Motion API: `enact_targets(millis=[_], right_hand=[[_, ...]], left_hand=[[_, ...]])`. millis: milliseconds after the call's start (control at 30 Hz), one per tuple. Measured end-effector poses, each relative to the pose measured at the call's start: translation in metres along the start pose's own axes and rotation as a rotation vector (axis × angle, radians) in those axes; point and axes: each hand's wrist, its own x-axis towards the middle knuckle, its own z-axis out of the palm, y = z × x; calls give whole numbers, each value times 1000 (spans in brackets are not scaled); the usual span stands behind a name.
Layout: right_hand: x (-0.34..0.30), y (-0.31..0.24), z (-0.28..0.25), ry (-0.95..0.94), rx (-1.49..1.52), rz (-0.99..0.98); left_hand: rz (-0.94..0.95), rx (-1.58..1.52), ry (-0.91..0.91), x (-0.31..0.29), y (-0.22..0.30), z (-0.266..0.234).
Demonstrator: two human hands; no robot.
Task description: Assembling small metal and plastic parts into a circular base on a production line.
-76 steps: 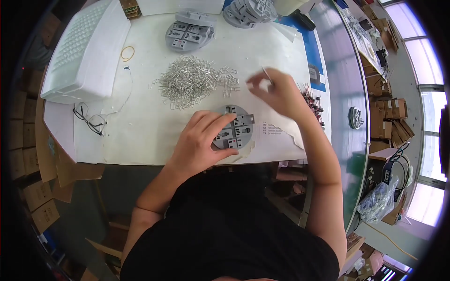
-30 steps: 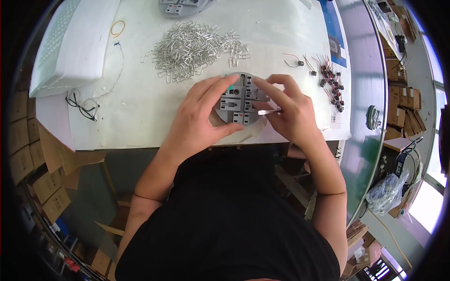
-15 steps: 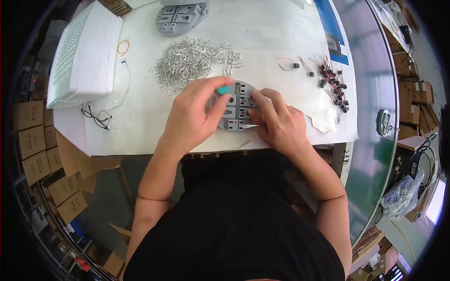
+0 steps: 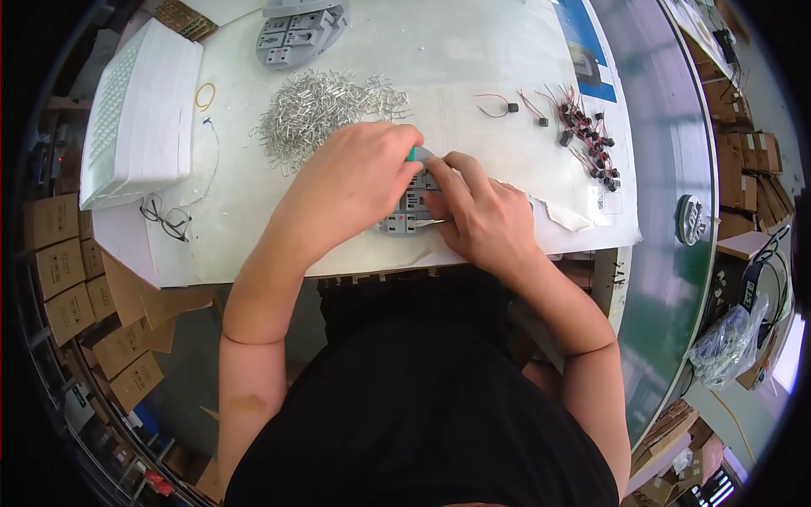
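Left hand [image 4: 351, 182]: pinches a small green piece [image 4: 411, 155]; it now hides more of the grey disc [image 4: 395, 225] than half a second ago.
Right hand [image 4: 490, 218]: fingers on the disc's right side, a slim pale tool [image 4: 429, 222] gripped beneath them.
Disc position: near edge of the worktop [image 4: 228, 252], nearer than the U-shaped metal clips [image 4: 308, 111].
Disc look: round, slotted rectangular blocks, one red dot.
Printing: on left-hand cartons [image 4: 61, 264], too small to read.
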Motion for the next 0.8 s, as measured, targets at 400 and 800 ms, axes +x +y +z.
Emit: enact_targets(millis=[400,800], right_hand=[[41,86,-40,131,34,302],[36,-1,-78,-143,542,425]], left_hand=[[-48,130,221,-20,0,35],[331,-45,511,-14,21,6]])
